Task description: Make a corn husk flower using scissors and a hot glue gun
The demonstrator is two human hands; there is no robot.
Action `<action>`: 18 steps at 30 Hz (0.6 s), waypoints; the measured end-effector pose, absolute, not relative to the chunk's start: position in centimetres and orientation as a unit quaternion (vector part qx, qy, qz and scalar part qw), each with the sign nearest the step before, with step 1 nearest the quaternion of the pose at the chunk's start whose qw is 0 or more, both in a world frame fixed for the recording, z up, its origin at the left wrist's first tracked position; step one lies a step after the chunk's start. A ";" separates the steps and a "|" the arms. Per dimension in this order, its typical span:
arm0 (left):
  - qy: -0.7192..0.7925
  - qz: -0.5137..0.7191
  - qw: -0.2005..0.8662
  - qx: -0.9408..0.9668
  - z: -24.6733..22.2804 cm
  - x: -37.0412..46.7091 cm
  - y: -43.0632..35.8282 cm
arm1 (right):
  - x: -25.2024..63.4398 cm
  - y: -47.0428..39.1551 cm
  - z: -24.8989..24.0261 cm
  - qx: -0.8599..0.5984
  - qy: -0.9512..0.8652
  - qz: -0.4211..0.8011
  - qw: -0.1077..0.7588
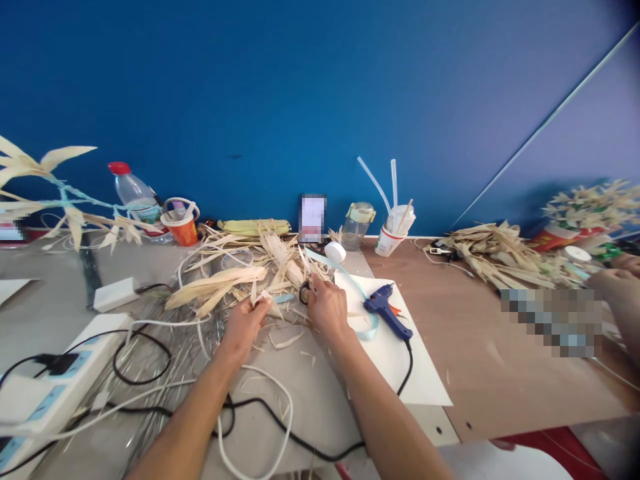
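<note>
My left hand point(247, 323) is closed in a pinch on a small pale piece of corn husk point(253, 292), its tip standing up above the thumb. To the right, my right hand point(327, 307) reaches into the husk pile with its fingers curled at the black handle of scissors point(303, 293); the blades are hidden. Dry corn husks point(220, 287) lie loosely heaped just beyond both hands. A blue glue gun point(387, 310) rests on a white sheet point(420, 373) right of my right hand, beside a curl of light blue ribbon tape point(367, 330).
Cables and a white power strip point(75, 373) spread over the left side. A bottle point(137, 200), an orange cup point(181, 227), a phone point(313, 217), a jar point(356, 227) and a paper cup point(390, 239) line the wall. Another person's hand point(617, 287) is at far right.
</note>
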State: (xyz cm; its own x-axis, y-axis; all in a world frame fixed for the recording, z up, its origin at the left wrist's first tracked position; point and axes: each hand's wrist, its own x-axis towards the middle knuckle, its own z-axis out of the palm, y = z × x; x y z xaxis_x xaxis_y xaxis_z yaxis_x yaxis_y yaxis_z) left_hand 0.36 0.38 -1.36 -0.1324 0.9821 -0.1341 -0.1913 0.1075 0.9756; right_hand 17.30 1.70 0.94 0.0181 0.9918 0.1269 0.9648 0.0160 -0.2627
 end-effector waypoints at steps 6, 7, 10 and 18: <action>0.524 0.551 0.524 0.383 -0.8 0.6 0.1 | 16.9 1.7 0.3 -0.710 -0.691 0.043 0.126; 0.527 0.547 0.521 0.388 -0.8 0.6 0.1 | 16.9 1.7 0.3 -0.705 -0.697 0.044 0.128; 0.533 0.538 0.511 0.407 -1.1 0.5 0.3 | 16.8 1.7 0.3 -0.678 -0.717 0.046 0.154; 0.531 0.533 0.490 0.440 -1.8 0.3 0.5 | 17.2 2.0 0.3 -0.661 -0.724 0.034 0.194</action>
State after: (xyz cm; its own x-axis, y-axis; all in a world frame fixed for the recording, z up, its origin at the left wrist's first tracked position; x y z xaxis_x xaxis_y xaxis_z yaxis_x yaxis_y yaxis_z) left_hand 0.32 0.52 -1.83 -0.1332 0.9898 -0.0507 -0.0551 0.0437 0.9975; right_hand 17.23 2.01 0.28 -0.0517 0.9702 0.2367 0.9438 0.1250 -0.3061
